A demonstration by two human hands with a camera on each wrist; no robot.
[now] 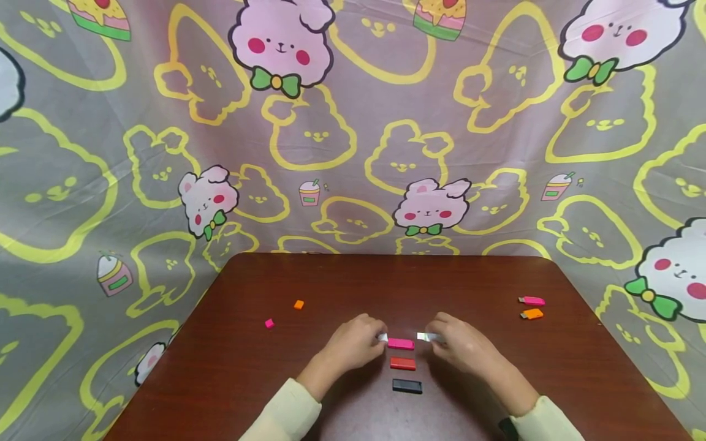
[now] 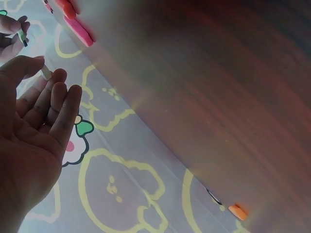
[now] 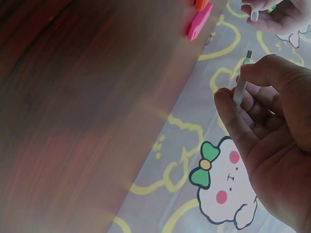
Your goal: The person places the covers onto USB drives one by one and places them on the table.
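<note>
My left hand (image 1: 355, 344) pinches a small white cap (image 2: 46, 72) between thumb and fingertips. Facing it, my right hand (image 1: 463, 344) grips a white USB stick (image 3: 241, 88) whose bare metal plug points toward the left hand. A gap separates the cap from the plug in the head view. Between the hands on the table lies a closed pink USB stick (image 1: 401, 344). In line below it, nearer my body, are a red USB stick (image 1: 403, 364) and a black USB stick (image 1: 407, 386).
On the brown table (image 1: 265, 380), an orange cap (image 1: 299, 304) and a pink cap (image 1: 269, 324) lie at the left. An uncapped pink USB stick (image 1: 533, 301) and an uncapped orange one (image 1: 532, 314) lie at the right. A patterned cloth (image 1: 353, 184) hangs behind and beside the table.
</note>
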